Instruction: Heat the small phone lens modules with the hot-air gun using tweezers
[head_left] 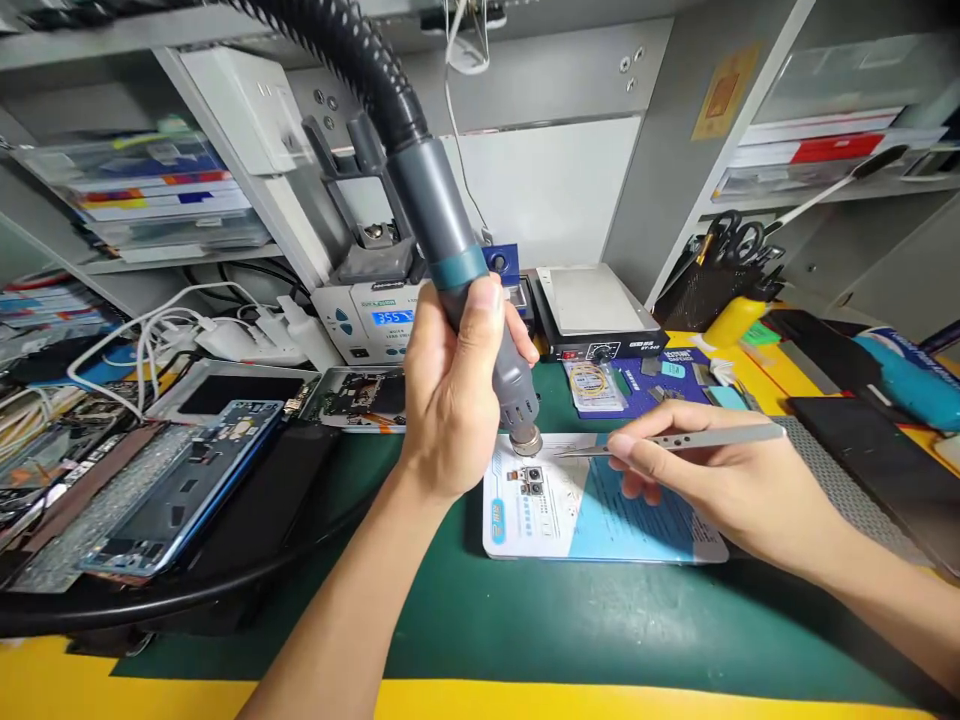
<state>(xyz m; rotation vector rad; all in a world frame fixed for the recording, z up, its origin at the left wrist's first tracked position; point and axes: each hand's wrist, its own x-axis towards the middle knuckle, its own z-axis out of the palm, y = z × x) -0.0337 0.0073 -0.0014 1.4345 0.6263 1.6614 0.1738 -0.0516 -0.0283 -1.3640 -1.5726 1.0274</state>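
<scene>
Holding the gun (435, 205), the left hand (454, 405) has its grip closed around the lower part, and the nozzle (526, 442) points down at the white side of the mat (652, 535) on the desk (600, 620). Whether the nozzle touches the mat or hangs just above it, I cannot tell. The right hand (697, 470) has its grip closed on the tweezers (720, 436), and their thin tips reach just beside the nozzle. If these tips pinch something, it is too small to see. The module (533, 481), with 2 round lenses, lies on the mat at the near side of the nozzle; neither hand touches it.

For good work, in my judgement, the nozzle should move in small circles, because heat resting at 1 point may mark the mat. Air may also push light pieces away, so the tweezers should press gently and from the side. The module is close to the heat; if it must not be warmed, more distance would be safer.
</scene>
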